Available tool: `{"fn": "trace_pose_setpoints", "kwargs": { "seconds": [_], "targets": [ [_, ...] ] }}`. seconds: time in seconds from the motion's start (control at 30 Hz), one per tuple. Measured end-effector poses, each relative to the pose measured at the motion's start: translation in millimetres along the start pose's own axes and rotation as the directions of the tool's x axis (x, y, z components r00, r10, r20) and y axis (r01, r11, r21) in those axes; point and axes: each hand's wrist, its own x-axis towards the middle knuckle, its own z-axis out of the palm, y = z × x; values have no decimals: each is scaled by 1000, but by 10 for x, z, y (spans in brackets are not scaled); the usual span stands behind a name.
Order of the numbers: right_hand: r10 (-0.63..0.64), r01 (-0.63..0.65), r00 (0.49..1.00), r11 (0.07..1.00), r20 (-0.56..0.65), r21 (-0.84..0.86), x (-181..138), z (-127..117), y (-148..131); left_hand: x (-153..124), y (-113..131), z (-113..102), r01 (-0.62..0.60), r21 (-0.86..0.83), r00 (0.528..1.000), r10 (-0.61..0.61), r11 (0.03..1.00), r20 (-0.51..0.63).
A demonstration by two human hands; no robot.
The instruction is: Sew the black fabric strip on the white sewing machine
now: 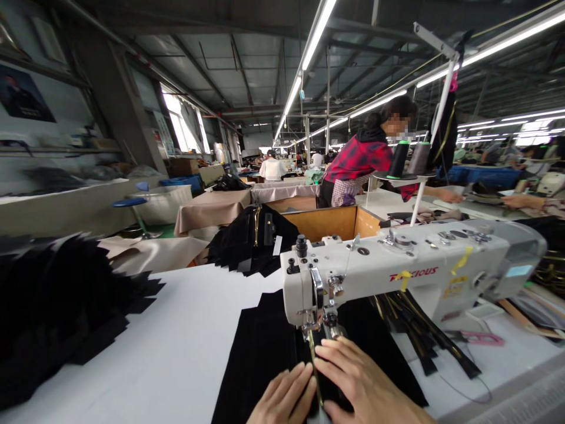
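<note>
Both your hands lie flat on the black fabric (265, 347), left hand (285, 396) and right hand (362, 386) pressed close on either side of the gold zipper (314, 368), fingers together, pinching nothing. Your fingertips (324, 351) sit just short of the presser foot (316, 325) of the sewing machine (410, 274); creeping forward could catch them. Beyond, the wooden bin (335, 222) hides its contents; black pieces (251, 238) lie heaped beside it.
</note>
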Motion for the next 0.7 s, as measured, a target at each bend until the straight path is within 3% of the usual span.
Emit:
{"fn": "trace_pose_setpoints", "kwargs": {
  "seconds": [0.13,0.3,0.37,0.57,0.7],
  "targets": [
    [74,-78,997,991,38,106,77,-7,34,-57,-58,121,22,-143,997,-12,990,70],
    [69,-67,998,992,-13,104,158,71,152,-78,-76,212,200,-272,950,-118,941,291],
    [63,-60,998,994,-26,93,186,109,207,-72,-76,243,239,-283,933,-139,929,331],
    [40,-29,995,993,-94,113,256,183,322,-116,-96,376,263,-276,924,-159,924,348],
    [63,-53,995,991,-79,123,308,154,345,-172,-98,499,281,-268,947,-222,921,232]
  ]
}}
